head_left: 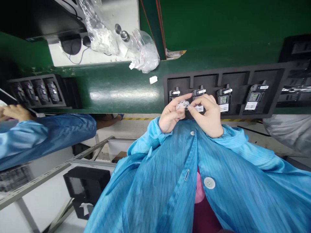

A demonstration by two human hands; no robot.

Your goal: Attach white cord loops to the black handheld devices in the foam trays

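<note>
1. Held item. A bundle of thin white cord [182, 105] is suspended above the left part of the near edge of the black tray [220, 79], which serves as the reference for all positions below.

2. Left grip. The left grip [170, 115] grasps the bundle between thumb and fingers, presumably so that the loose loops stay together.

3. Right grip. The right grip [207, 115], above the middle of the tray's near edge, pinches the bundle's right side between thumb and forefinger. This appears suited to isolating a single strand; from my position I cannot tell how many strands are pinched.

4. Tray contents. Four handheld devices [254, 97] lie in the tray, one per compartment, screens and labels facing up. The dividers probably prevent contact between units, and the orientation keeps the labels readable. The grips partly cover the second device from the left.

5. Surroundings. The tray rests along the near side of the green table [116, 81], within easy reach. Just left of the tray lies a white scrap [153, 79]; beyond it, farther left, is a clear zip bag [147, 53]. Well to the left of the tray, a co-worker's hand [18, 112] is beside a second tray [60, 89] of similar units.
</note>
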